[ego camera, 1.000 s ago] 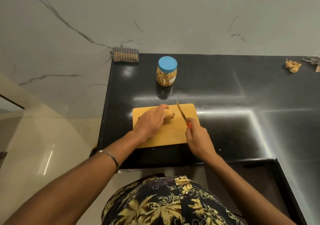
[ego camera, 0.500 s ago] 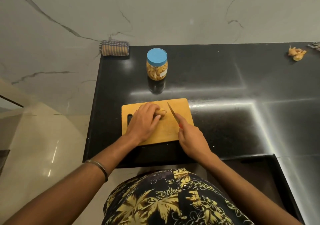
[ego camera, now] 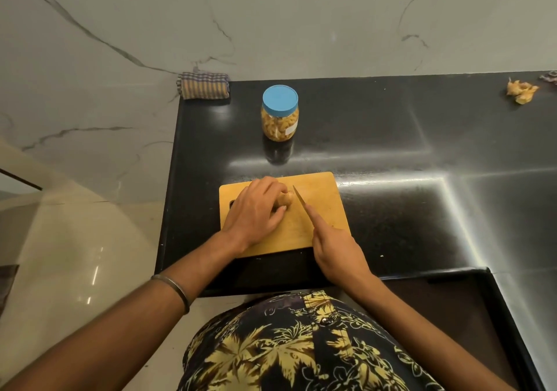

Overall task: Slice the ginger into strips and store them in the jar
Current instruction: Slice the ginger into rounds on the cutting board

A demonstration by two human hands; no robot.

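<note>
- We're over a black countertop (ego camera: pixel 391 137), and right in front of us sits a wooden cutting board (ego camera: pixel 319 185), its near edge close to the counter's edge.
- Our left hand (ego camera: pixel 256 209) lies on the board's left half, fingers curled over the ginger (ego camera: pixel 285 200) and holding it down; only the right end of the piece pokes out past the fingers.
- Our right hand (ego camera: pixel 337 252) grips the knife (ego camera: pixel 299 199), index finger stretched along its back; the handle is buried in the hand, so we can't make out its colour here.
- The blade slants up and to the left, its tip just beside the exposed end of the ginger; whether steel touches it, we can't tell.
- The two hands are apart, the blade between them.
- Beyond the board stands the jar (ego camera: pixel 279 123), upright, blue lid (ego camera: pixel 280 100) on, already filled with pale yellowish pieces and well apart from the board.
- At the far left corner of the counter, a folded checked cloth (ego camera: pixel 203 86).
- Far right, near the back, a small heap of yellowish scraps (ego camera: pixel 521 91).
- A metal bangle (ego camera: pixel 173 288) rides on our left forearm, and a palm-print shirt (ego camera: pixel 301 348) fills the bottom of the view.
</note>
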